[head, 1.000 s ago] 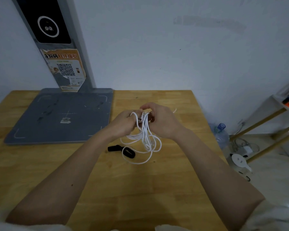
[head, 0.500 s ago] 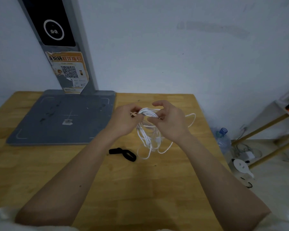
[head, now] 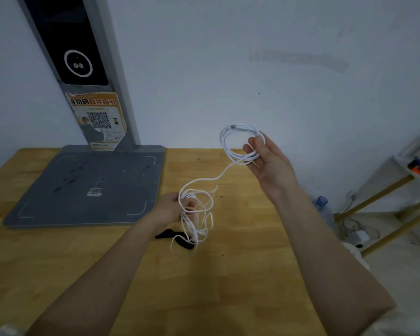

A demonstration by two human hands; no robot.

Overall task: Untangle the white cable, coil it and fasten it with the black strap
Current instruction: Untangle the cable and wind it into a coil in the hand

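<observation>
I look down at a wooden desk (head: 228,299) against a pale wall. My right hand (head: 268,163) is raised above the far edge, palm toward me, fingers loosely curled through a small round coil of the white cable (head: 230,151), holding it up in the air. From that coil a single strand slopes down and left to my left hand (head: 174,208), which hovers low over the desk and grips a loose tangle of loops. Those loops dangle down onto the black strap (head: 177,240), which lies flat on the desk just beneath them, near my left wrist. A grey flat base plate (head: 87,187) with an upright post (head: 83,69) bearing a QR-code sticker (head: 98,120) sits at the desk's far left.
</observation>
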